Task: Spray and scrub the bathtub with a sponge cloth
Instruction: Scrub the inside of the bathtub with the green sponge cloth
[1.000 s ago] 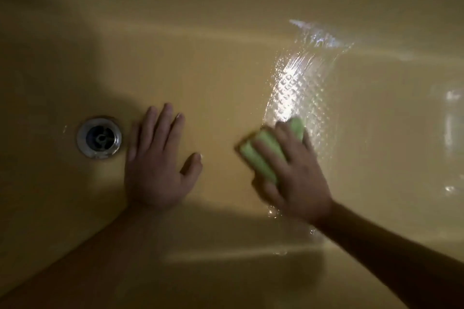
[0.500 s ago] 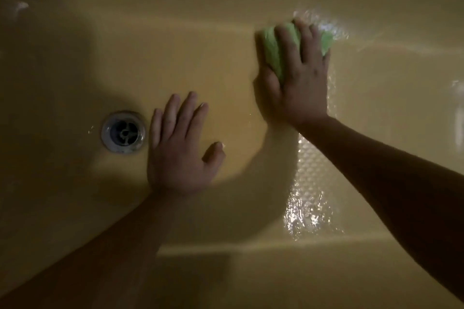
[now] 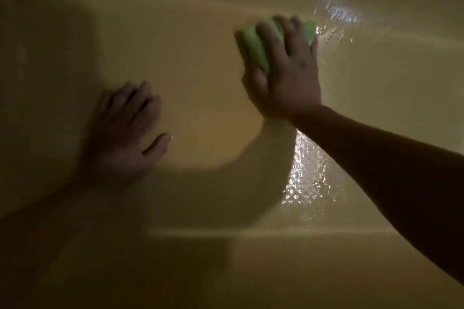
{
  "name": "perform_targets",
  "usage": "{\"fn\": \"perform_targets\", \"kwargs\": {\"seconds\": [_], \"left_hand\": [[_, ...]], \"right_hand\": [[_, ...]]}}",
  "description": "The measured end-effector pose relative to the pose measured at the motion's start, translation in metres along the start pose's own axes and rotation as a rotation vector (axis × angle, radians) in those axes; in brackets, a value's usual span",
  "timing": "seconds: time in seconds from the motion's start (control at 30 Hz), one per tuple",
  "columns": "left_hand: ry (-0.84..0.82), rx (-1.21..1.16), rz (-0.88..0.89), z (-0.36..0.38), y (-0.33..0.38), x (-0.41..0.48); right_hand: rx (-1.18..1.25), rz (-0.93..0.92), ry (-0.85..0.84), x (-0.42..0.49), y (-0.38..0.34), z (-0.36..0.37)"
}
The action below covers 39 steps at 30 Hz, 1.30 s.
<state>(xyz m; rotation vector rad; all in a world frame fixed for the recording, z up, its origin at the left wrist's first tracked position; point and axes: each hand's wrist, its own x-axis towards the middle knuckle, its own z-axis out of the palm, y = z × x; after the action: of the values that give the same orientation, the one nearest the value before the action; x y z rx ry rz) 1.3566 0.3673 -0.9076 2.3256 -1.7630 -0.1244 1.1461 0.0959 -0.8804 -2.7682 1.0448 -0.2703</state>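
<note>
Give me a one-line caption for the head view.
Right hand holds a green sponge against the wet yellow bathtub while the left hand rests open on its surface.

Dim light falls into a yellow bathtub. The right grip, a bare hand, is stretched to the far side of the tub floor. It presses a green sponge cloth against the surface, with fingers spread over its top and the thumb along its near edge. The left grip lies flat on the tub floor, well apart to the left, fingers straight and thumb out. A wet streak glistens beside the right forearm, and a wet sheen shows just beyond the sponge cloth.
</note>
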Motion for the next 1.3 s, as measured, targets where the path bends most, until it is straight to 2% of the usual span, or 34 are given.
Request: {"fn": "perform_targets", "kwargs": {"seconds": [0.07, 0.13, 0.3, 0.37, 0.43, 0.47, 0.53, 0.63, 0.7, 0.77, 0.9, 1.0, 1.03, 1.07, 1.13, 1.2, 1.23, 1.3], "left_hand": [[0.033, 0.052, -0.140, -0.002, 0.000, -0.003], [0.036, 0.049, -0.197, -0.005, 0.002, -0.006], [0.042, 0.038, -0.204, -0.009, 0.008, -0.006], [0.036, 0.036, -0.212, -0.010, 0.008, -0.006], [0.033, 0.022, -0.212, -0.010, 0.009, -0.005], [0.049, 0.015, -0.206, -0.010, 0.009, -0.004], [0.088, 0.009, -0.197, -0.010, 0.009, -0.003], [0.103, 0.013, -0.212, -0.010, 0.009, -0.001], [0.115, 0.022, -0.196, -0.009, 0.007, 0.000], [0.124, 0.000, -0.188, -0.011, 0.004, 0.003], [0.114, -0.048, -0.226, -0.012, 0.005, 0.005], [0.124, -0.103, -0.244, -0.012, 0.008, 0.007], [0.127, -0.118, -0.248, -0.012, 0.007, 0.008], [0.131, -0.130, -0.253, -0.011, 0.007, 0.009], [0.151, -0.158, -0.288, -0.011, 0.008, 0.011], [0.187, -0.224, -0.364, -0.017, 0.007, 0.014], [0.225, -0.271, -0.433, -0.026, 0.006, 0.020], [0.356, -0.364, -0.657, -0.051, 0.001, 0.038]], "right_hand": [[-0.003, 0.126, 0.068, 0.016, -0.024, 0.006], [0.039, 0.093, 0.023, -0.018, -0.045, 0.008], [0.205, -0.398, -0.361, -0.187, -0.078, -0.029], [0.201, -0.585, -0.442, -0.190, -0.065, -0.032], [0.177, -0.663, -0.414, -0.149, -0.045, -0.020], [0.152, -0.626, -0.353, -0.118, -0.040, -0.009], [0.086, -0.428, -0.182, -0.050, -0.039, 0.009], [0.044, 0.035, 0.038, 0.020, -0.074, 0.024], [0.065, 0.180, 0.051, 0.017, -0.104, 0.027], [0.105, 0.071, -0.055, -0.034, -0.123, 0.024], [0.163, -0.389, -0.329, -0.153, -0.124, -0.004], [0.124, -0.703, -0.362, -0.124, -0.098, 0.003], [0.099, -0.701, -0.316, -0.095, -0.089, 0.011], [0.071, -0.619, -0.240, -0.059, -0.080, 0.018], [0.018, -0.360, -0.088, 0.020, -0.075, 0.027], [0.007, -0.141, -0.026, 0.074, -0.100, 0.030], [-0.005, -0.089, -0.021, 0.087, -0.122, 0.035], [0.032, -0.107, -0.044, 0.087, -0.176, 0.045]]}}
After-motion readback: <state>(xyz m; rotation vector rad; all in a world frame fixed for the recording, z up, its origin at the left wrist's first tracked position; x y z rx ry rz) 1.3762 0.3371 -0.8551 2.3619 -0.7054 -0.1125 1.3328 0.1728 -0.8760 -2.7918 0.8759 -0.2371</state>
